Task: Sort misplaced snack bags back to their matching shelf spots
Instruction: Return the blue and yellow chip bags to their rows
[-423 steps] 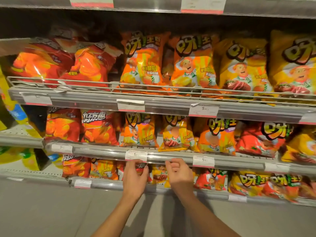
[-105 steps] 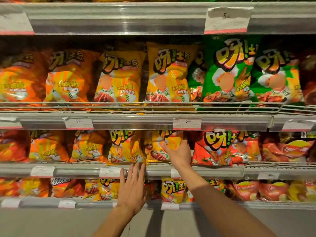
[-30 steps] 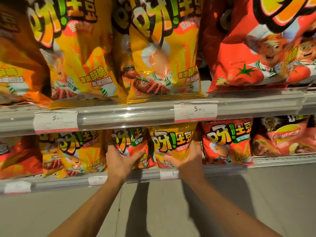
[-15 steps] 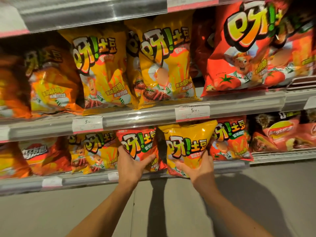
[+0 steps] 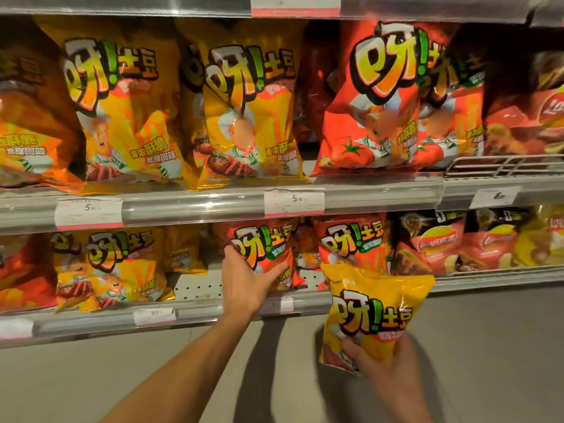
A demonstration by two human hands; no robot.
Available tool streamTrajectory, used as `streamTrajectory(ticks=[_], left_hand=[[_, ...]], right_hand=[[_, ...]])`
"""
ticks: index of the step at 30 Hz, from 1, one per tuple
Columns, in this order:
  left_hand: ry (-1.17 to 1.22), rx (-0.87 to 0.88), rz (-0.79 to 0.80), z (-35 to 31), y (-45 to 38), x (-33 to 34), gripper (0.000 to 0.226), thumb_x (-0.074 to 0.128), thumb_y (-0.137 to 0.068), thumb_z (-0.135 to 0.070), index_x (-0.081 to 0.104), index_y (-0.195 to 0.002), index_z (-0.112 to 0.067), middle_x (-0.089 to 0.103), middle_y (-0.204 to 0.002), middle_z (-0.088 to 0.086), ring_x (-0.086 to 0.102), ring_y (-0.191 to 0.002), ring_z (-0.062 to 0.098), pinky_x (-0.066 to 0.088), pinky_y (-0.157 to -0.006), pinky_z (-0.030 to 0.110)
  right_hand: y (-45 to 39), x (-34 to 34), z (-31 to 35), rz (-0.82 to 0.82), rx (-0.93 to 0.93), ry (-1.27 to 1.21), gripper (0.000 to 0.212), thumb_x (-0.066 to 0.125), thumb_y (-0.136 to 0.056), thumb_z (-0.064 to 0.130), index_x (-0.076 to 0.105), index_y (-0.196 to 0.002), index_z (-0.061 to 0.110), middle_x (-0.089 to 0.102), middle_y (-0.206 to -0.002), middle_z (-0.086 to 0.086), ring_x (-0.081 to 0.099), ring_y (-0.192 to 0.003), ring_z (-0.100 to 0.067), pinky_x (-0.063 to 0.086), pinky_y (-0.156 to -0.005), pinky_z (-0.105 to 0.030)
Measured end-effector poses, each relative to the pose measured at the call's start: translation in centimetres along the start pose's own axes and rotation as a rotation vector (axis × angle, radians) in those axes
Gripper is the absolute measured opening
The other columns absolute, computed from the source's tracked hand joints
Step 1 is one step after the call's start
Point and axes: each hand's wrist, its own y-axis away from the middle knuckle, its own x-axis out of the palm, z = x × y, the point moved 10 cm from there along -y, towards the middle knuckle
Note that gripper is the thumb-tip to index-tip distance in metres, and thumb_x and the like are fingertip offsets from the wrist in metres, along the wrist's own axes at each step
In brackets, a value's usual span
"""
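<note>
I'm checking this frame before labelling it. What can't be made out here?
All in the head view:
- Right hand: palm hidden behind the yellow bag it holds.
- Red bag: lower part covered by the left hand.
- Low price tag: print blurred.
- Top tag: cut off by the upper edge.
- Far-right bags: cut by the frame edge.

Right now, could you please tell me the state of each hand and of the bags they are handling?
Left hand: grips the small red bag.
Small red bag: upright on the lower shelf.
Right hand: holds the small yellow bag.
Small yellow bag: off the shelf, in the air.
</note>
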Motion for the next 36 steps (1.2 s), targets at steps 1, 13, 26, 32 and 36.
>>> streamTrajectory(ticks=[1, 13, 26, 32, 36], left_hand=[[-0.005, 0.001, 0.015, -0.2, 0.0, 0.9, 0.085, 0.087, -0.051, -0.066, 0.034, -0.106, -0.029, 0.058, -0.104, -0.007, 0.06, -0.098, 0.013, 0.055, -0.083, 0.033], [-0.065, 0.068, 0.046, -0.9, 1.4, 6.0, 0.083, 0.085, -0.057, -0.066, 0.041, -0.115, -0.025, 0.058, -0.11, -0.002, 0.06, -0.105, 0.018, 0.056, -0.084, 0.043], [-0.658, 0.231, 0.235, 6.2, 1.7, -2.5, 0.066, 0.068, -0.082, -0.06, 0.059, -0.125, -0.011, 0.053, -0.122, 0.005, 0.052, -0.113, 0.024, 0.05, -0.093, 0.037], [-0.943, 0.23, 0.232, 11.7, 0.8, -9.8, 0.037, 0.071, -0.085, -0.012, 0.066, -0.121, -0.016, 0.06, -0.116, 0.004, 0.054, -0.109, 0.027, 0.049, -0.089, 0.037], [-0.94, 0.239, 0.24, 11.9, 0.7, -10.8, 0.037, 0.069, -0.086, -0.012, 0.066, -0.122, -0.02, 0.059, -0.121, 0.001, 0.053, -0.112, 0.025, 0.048, -0.091, 0.036]], right_hand=[[-0.1, -0.8, -0.4, -0.027, 0.004, 0.011, 0.095, 0.102, -0.049, 0.03, 0.058, -0.132, 0.017, 0.067, -0.12, -0.012, 0.063, -0.114, -0.034, 0.052, -0.099, -0.056], [0.8, -2.4, -2.6, -0.074, 0.09, 0.027, 0.115, 0.1, -0.037, 0.044, 0.054, -0.138, 0.016, 0.066, -0.124, -0.01, 0.061, -0.117, -0.033, 0.05, -0.103, -0.055], [5.6, 7.3, 2.7, 0.146, -0.035, -0.04, 0.113, 0.095, -0.035, 0.057, 0.054, -0.135, 0.023, 0.062, -0.126, -0.011, 0.061, -0.118, -0.03, 0.051, -0.1, -0.055], [6.7, 16.4, 6.5, 0.259, -0.144, -0.033, 0.092, 0.094, -0.051, 0.047, 0.057, -0.133, 0.027, 0.063, -0.127, -0.007, 0.061, -0.12, -0.027, 0.053, -0.098, -0.05], [5.7, 22.2, 10.4, 0.311, -0.228, 0.002, 0.099, 0.097, -0.06, 0.041, 0.05, -0.144, 0.015, 0.058, -0.135, -0.008, 0.055, -0.127, -0.029, 0.047, -0.107, -0.044]])
